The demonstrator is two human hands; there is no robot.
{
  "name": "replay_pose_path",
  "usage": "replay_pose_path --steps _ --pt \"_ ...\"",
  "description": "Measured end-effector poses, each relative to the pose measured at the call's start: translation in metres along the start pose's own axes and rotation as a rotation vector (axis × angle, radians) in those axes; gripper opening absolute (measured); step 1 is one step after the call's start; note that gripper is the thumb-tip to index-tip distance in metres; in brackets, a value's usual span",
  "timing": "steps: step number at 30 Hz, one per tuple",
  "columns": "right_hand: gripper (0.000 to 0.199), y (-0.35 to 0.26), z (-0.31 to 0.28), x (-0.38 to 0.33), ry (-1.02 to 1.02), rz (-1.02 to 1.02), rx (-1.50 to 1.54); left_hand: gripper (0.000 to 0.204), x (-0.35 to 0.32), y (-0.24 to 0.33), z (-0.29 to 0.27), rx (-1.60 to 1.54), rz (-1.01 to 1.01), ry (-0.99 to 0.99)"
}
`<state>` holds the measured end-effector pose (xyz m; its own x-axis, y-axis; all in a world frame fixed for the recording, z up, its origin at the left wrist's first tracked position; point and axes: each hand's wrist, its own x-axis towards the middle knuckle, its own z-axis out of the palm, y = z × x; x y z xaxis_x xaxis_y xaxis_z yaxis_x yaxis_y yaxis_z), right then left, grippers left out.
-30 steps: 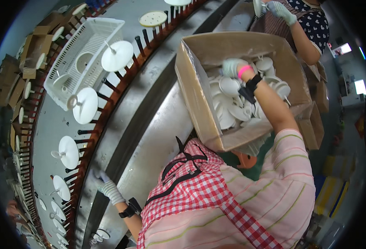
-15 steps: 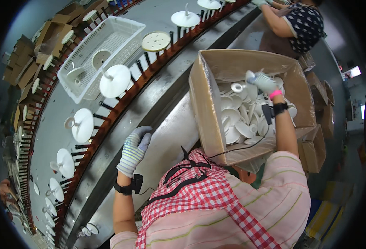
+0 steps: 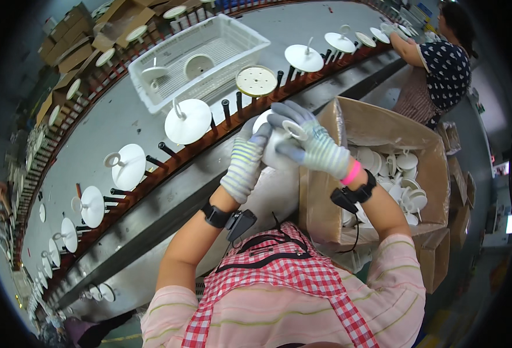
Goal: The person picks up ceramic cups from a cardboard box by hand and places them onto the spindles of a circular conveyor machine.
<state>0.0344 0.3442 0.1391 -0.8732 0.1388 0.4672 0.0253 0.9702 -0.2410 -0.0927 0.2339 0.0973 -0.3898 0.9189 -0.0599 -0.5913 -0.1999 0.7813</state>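
My left hand (image 3: 246, 165) and my right hand (image 3: 317, 139), both in striped gloves with grey fingers, meet in front of the rail. Between them they grip a white ringed disc (image 3: 277, 152). Its ring sticks out beside my right fingers. More white shows above the left fingers, and I cannot tell whether it is a second piece. To the right stands a cardboard box (image 3: 317, 191), lined with clear film and holding many similar white discs (image 3: 412, 200). On the rail's black pegs sit more discs; the closest ringed disc (image 3: 188, 122) is left of my hands.
A curved reddish-brown rail (image 3: 201, 139) with black pegs (image 3: 226, 110) runs along the metal ledge. Beyond it stands a white plastic crate (image 3: 221, 90) with a few discs inside. A holed cream disc (image 3: 256, 80) rests on pegs. Another person (image 3: 444, 69) works at the far right.
My right hand has come out of the box and moved left to the rail, now with a white ringed disc. My left hand has moved up and right to meet it.
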Motion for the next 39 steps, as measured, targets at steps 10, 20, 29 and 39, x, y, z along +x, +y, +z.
replay_pose_path --steps 10,20,29,39 --pt "0.042 0.101 0.099 0.105 0.158 0.472 0.225 0.056 0.062 0.035 -0.08 0.459 0.425 0.396" --pt "0.044 0.069 0.13 0.112 -0.136 0.192 0.042 0.066 0.136 0.056 -0.116 1.083 -0.021 0.46" --pt "0.039 0.057 0.18 0.192 -0.496 0.329 -0.085 0.064 0.079 0.082 -0.101 1.444 -0.157 0.733" --pt "0.039 -0.067 0.132 0.17 -0.195 0.076 0.232 0.036 -0.012 0.118 -0.229 1.331 0.458 0.538"
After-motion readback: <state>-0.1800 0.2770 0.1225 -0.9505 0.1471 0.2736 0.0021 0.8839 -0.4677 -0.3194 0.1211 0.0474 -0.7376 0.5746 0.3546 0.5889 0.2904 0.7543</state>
